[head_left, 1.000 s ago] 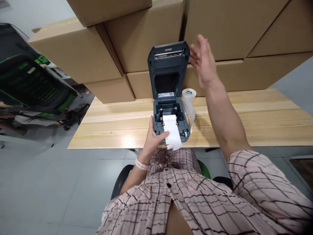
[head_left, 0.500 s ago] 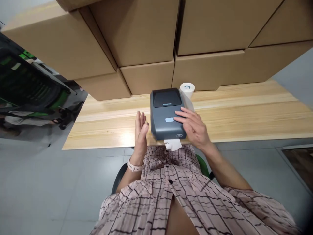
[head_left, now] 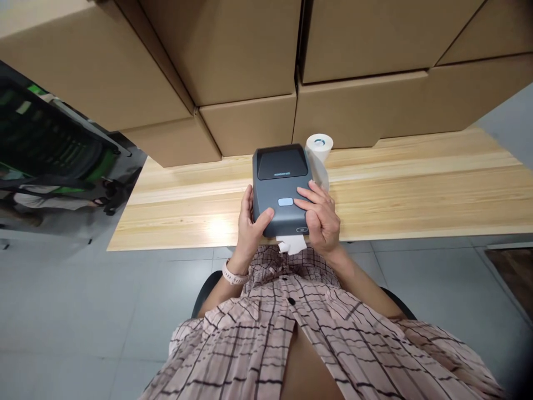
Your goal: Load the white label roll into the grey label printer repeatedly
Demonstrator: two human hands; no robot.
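A dark blue-grey label printer (head_left: 277, 191) with a black lid and a light blue button stands near the table's front edge. My left hand (head_left: 251, 225) grips its left side, thumb on top and fingers along the side. My right hand (head_left: 321, 218) lies at its right side, with some fingers spread over the top beside the button. White paper (head_left: 291, 244) sticks out of the printer's front over the edge. Behind the printer on the right is a white paper roll (head_left: 320, 145), with a strip hanging down beside the printer.
Large cardboard boxes (head_left: 245, 125) are stacked along the back of the wooden table (head_left: 416, 205). To the left, beyond the table, stand a dark and green chair (head_left: 54, 133) and a partly visible person (head_left: 54, 201).
My left hand has moved right and up onto the printer's left side, its thumb now on top. My right hand is still on the right side, its thumb drawn in closer.
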